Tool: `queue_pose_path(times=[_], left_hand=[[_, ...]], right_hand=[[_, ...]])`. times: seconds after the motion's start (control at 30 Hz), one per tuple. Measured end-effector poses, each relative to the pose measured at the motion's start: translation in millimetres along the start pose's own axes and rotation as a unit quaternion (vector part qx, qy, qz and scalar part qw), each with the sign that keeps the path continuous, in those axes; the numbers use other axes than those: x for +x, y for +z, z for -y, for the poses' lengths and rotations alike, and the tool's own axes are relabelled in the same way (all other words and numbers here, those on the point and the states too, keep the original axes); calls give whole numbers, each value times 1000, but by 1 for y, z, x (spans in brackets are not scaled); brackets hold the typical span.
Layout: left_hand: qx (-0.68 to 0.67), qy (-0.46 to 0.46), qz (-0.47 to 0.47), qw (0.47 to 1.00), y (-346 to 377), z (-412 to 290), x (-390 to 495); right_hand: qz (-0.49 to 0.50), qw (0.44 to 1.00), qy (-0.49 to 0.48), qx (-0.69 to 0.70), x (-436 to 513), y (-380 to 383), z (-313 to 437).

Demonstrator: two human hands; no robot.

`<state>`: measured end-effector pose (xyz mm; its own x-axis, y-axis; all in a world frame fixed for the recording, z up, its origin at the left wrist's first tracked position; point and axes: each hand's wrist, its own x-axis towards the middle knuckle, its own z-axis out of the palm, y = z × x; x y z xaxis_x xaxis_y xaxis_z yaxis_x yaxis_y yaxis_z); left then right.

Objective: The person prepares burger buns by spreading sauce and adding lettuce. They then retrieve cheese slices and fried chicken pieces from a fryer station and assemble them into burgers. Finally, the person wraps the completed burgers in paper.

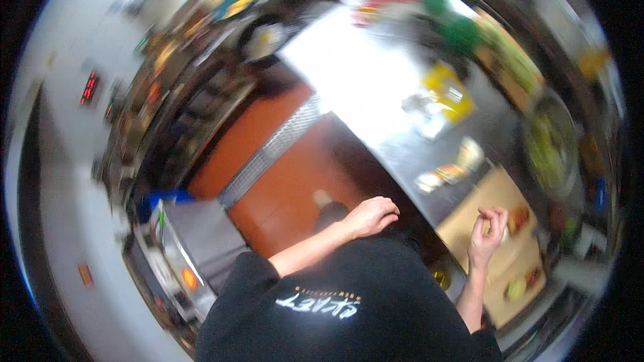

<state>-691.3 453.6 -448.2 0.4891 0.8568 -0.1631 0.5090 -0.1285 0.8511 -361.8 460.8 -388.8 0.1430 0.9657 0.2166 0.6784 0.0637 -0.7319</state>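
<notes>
My left hand (371, 217) is held in front of my body over the floor, beside the edge of the metal counter, fingers loosely bent and holding nothing that shows. Above a wooden cutting board (458, 216) at the right is my right hand (489, 234), its fingers curled and blurred; whether something small is between them I cannot tell. Near that hand a reddish-brown food item (518, 217) lies on the board. Lower on the board are a pale green piece (515, 290) and another reddish piece (533, 276).
The metal counter (402, 146) carries a crumpled wrapper (448, 173), a yellow package (450, 93) and a large bowl of green food (548, 146). A pan (264, 40) and crowded shelves stand across the orange floor (282, 201). A grey-topped unit (206, 241) is at the left.
</notes>
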Motion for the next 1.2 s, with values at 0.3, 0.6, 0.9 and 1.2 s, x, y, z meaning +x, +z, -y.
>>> queue_pose_path(times=[0.3,0.6,0.9,1.2], left_hand=[[-11,-350,-399,847,-272,196,-347],[-114,-456,-685,556,-323,336,-541],[-260,-706,-399,524,-265,430,-597],[-290,-699,-422,498,-392,546,-659]], right_hand=[[369,886,-230,163,90,413,429],[605,665,117,421,145,863,670],[582,615,320,426,198,1150,836],[567,695,251,365,195,1008,892]])
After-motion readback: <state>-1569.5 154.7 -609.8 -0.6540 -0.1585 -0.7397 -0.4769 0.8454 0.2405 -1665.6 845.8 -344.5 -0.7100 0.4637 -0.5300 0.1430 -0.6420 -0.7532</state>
